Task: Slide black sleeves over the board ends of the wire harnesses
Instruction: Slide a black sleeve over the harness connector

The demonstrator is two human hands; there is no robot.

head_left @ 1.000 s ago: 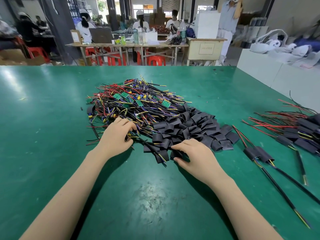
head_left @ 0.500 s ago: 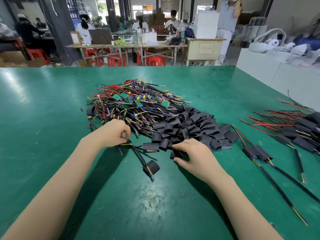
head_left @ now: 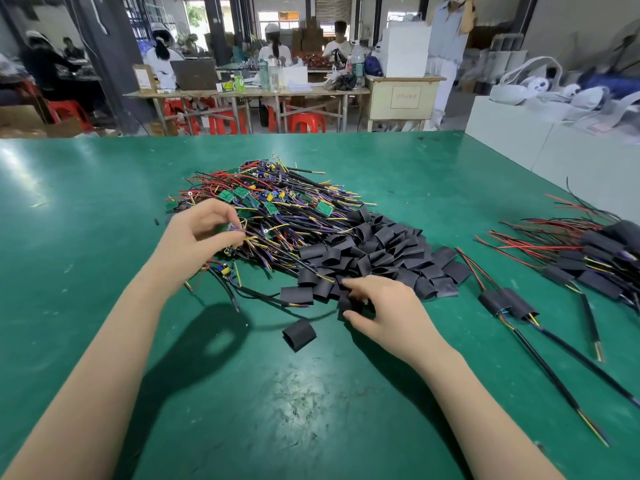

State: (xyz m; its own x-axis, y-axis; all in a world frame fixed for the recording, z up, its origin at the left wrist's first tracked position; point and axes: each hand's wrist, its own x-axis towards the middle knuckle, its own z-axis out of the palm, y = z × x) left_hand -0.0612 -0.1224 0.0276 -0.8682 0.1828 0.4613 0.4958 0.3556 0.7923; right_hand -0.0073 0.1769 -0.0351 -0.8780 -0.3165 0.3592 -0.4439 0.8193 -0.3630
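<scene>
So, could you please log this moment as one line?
left hand: pinches harness board end | right hand: picking black sleeve | unsleeved

harnesses (head_left: 277, 209): tangled multicoloured heap with green boards, mid-table
sleeves (head_left: 377, 258): flat black tubes piled just right of it
loose sleeve (head_left: 299, 335): alone, nearer

- Bright, even light from overhead and the far windows (head_left: 277, 20).
- Soft glare patches on the green counter (head_left: 104, 341).
- Arm shadows fall below.
- Wide-angle bending at edges; the left hand (head_left: 201, 233) slightly blurred.
</scene>
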